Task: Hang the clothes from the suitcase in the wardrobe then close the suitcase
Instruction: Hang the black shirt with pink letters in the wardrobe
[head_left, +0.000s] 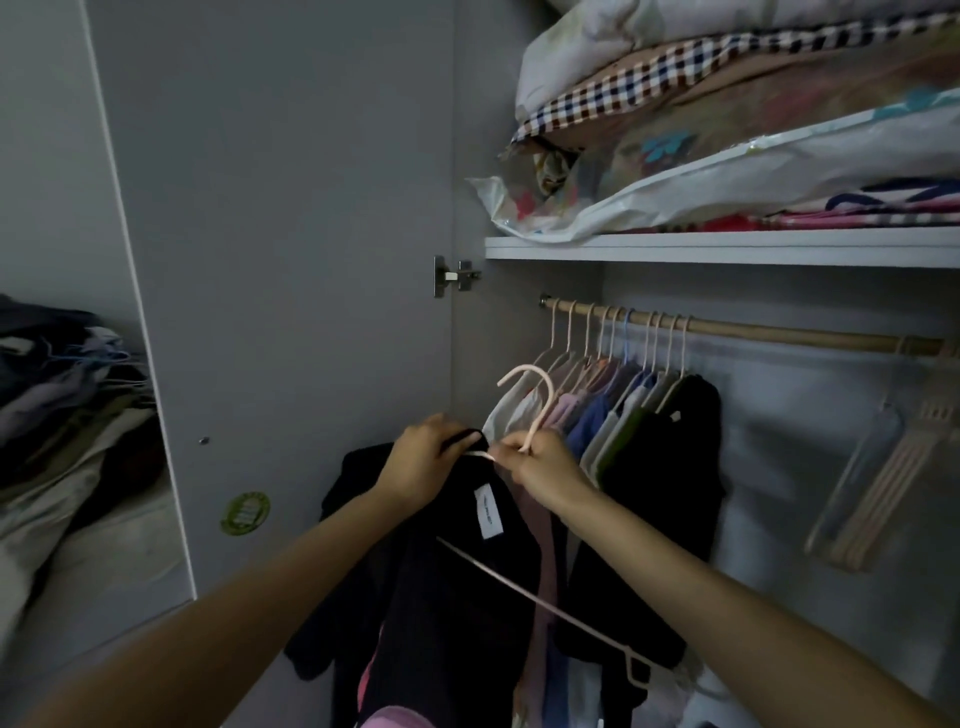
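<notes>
here, on my head view, both hands are raised in front of the open wardrobe. my left hand (423, 460) has its fingers curled around the collar of a black garment (457, 587), bunching the dark fabric at the neckline. my right hand (540, 462) is closed around the neck of a pale hanger (537, 410), just beside the left hand, with the hook curving up and over to the left above my knuckles. one thin arm of that hanger runs down to the right across the garment's front, and a white label (490, 511) shows just below the collar. the garment hangs down from my hands, in front of the lower left part of the wardrobe opening, not on the rod.

behind my hands, the wooden rod (779, 332) runs under the white shelf (727, 248). a row of hung clothes (628, 415) is packed along its left part, pale, pink, blue, green and black pieces side by side. further right a bundle of empty hangers (878, 488) dangles from the rod, tilted, well apart from the hung row.

on the shelf lies folded bedding (727, 104), a checked piece among it and some in a clear plastic bag. the grey wardrobe door (291, 208) stands open to the left, with a metal hinge (454, 275) at its edge and a round green sticker (244, 513) lower down. at the far left i can see a heap of clothes (62, 395).
</notes>
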